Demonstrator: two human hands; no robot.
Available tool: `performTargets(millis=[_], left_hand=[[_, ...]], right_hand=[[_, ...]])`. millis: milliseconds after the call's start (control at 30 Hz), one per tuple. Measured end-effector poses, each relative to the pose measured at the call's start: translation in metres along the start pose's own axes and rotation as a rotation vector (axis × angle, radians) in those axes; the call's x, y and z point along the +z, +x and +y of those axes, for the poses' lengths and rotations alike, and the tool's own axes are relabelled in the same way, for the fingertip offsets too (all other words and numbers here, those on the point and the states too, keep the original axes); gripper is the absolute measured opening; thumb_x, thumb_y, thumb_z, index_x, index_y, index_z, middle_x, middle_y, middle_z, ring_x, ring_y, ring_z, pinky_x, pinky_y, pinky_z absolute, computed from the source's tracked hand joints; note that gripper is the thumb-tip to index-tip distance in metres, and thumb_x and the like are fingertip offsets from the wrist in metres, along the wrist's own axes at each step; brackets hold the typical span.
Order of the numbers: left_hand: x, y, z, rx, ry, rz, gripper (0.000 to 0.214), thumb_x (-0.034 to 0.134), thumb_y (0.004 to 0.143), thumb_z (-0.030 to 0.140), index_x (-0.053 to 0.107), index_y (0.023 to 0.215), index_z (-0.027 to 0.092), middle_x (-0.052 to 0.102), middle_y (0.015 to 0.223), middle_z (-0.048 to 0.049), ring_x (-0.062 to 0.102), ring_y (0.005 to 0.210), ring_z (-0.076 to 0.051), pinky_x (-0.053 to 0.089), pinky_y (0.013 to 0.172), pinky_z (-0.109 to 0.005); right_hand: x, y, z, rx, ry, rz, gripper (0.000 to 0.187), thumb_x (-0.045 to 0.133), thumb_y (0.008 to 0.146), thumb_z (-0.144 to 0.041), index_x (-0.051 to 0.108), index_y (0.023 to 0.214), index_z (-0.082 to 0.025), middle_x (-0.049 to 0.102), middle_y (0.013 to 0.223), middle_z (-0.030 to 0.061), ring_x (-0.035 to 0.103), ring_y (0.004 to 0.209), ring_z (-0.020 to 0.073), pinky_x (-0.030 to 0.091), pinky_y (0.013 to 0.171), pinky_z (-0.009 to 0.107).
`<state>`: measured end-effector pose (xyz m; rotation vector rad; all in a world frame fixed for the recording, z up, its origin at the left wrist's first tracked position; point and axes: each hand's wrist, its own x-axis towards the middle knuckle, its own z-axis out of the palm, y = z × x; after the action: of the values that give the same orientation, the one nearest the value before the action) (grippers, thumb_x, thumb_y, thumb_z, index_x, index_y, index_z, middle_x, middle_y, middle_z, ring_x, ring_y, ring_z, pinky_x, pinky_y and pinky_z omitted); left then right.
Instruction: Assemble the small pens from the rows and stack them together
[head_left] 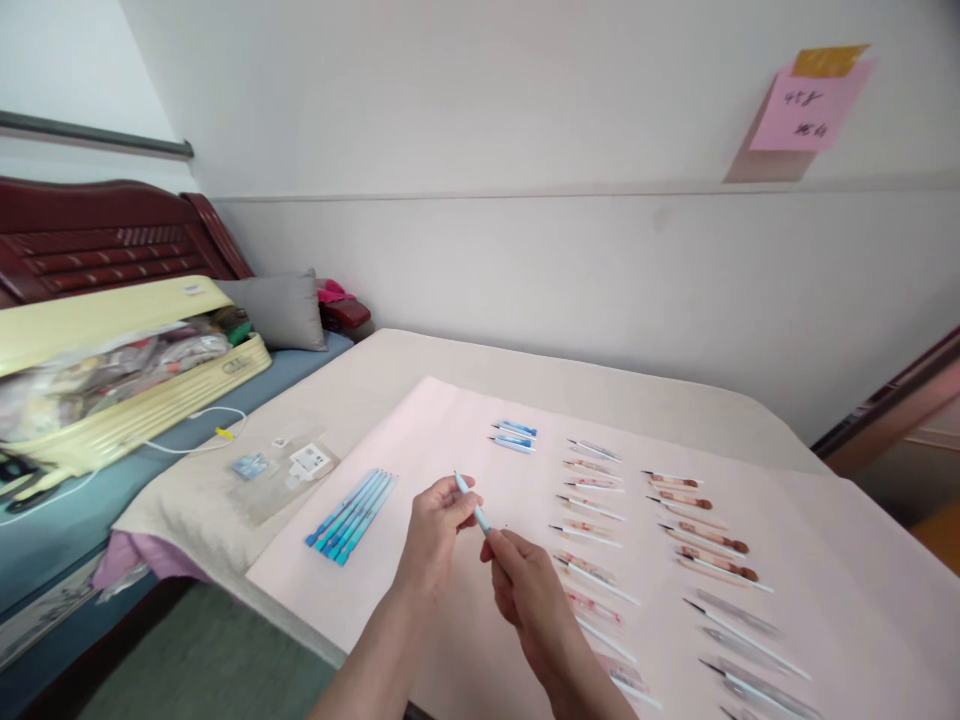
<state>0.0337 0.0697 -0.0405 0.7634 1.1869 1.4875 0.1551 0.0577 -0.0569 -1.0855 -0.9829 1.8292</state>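
Observation:
Both hands meet over the pink sheet (450, 430) on the table and share one light blue pen (471, 503). My left hand (435, 530) pinches its upper end with closed fingers. My right hand (525, 590) grips the lower end, fingers curled. To the left lies a tight row of several blue pens (352, 516). A small group of blue pen caps (514, 435) lies farther back. To the right, rows of pen refills and patterned pen barrels (592, 510) and brown-patterned ones (705, 535) are laid out on the sheet.
Small packets (289, 465) rest on the beige cloth at the table's left end. Beyond stands a bed with a yellow open suitcase (127, 390), a grey pillow (281, 310) and a white cable (195, 435). A pink note (806, 105) sticks on the wall.

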Motion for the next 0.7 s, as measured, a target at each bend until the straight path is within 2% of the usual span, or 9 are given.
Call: performTargets(millis=[100, 200, 333, 467, 700], left_hand=[[0.0013, 0.0004, -0.0006, -0.016, -0.035, -0.014, 0.031, 0.067, 0.066, 0.03, 0.066, 0.092, 0.013, 0.064, 0.079, -0.0081, 0.058, 0.076, -0.018, 0.044, 0.073, -0.031], [0.0034, 0.0004, -0.0008, -0.022, -0.06, -0.027, 0.031, 0.067, 0.066, 0.029, 0.065, 0.092, 0.014, 0.064, 0.081, -0.0085, 0.058, 0.078, -0.018, 0.045, 0.073, -0.031], [0.0035, 0.0004, -0.0019, -0.034, -0.096, -0.041, 0.033, 0.066, 0.067, 0.029, 0.065, 0.095, 0.014, 0.063, 0.082, -0.0093, 0.058, 0.079, -0.018, 0.046, 0.073, -0.032], [0.0016, 0.0012, -0.0019, -0.029, -0.115, -0.049, 0.036, 0.065, 0.069, 0.031, 0.063, 0.1, 0.013, 0.063, 0.083, -0.0103, 0.058, 0.078, -0.019, 0.046, 0.073, -0.033], [-0.0012, 0.0033, -0.0006, -0.032, -0.121, -0.058, 0.037, 0.062, 0.072, 0.031, 0.06, 0.105, 0.015, 0.064, 0.093, -0.0127, 0.06, 0.086, -0.022, 0.045, 0.077, -0.037]], right_hand=[[-0.0018, 0.0002, 0.0026, 0.218, 0.304, -0.112, 0.028, 0.053, 0.078, -0.046, 0.051, 0.069, -0.019, 0.016, 0.037, -0.0139, 0.005, 0.033, 0.0025, 0.006, 0.035, 0.02], [-0.0027, 0.0015, 0.0051, 0.298, 0.441, -0.138, 0.025, 0.055, 0.077, -0.043, 0.051, 0.071, -0.019, 0.013, 0.035, -0.0145, 0.003, 0.032, 0.0023, 0.005, 0.034, 0.018], [-0.0017, 0.0034, 0.0079, 0.245, 0.401, -0.114, 0.027, 0.055, 0.078, -0.044, 0.051, 0.07, -0.018, 0.017, 0.037, -0.0138, 0.006, 0.031, 0.0015, 0.005, 0.033, 0.018], [-0.001, 0.0044, 0.0097, 0.165, 0.336, -0.089, 0.033, 0.054, 0.078, -0.049, 0.055, 0.075, -0.016, 0.03, 0.041, -0.0112, 0.015, 0.032, 0.0008, 0.009, 0.034, 0.017], [-0.002, 0.0056, 0.0064, 0.207, 0.319, 0.038, 0.038, 0.056, 0.076, -0.051, 0.059, 0.078, -0.013, 0.047, 0.052, -0.0049, 0.034, 0.038, 0.002, 0.024, 0.038, 0.016]])
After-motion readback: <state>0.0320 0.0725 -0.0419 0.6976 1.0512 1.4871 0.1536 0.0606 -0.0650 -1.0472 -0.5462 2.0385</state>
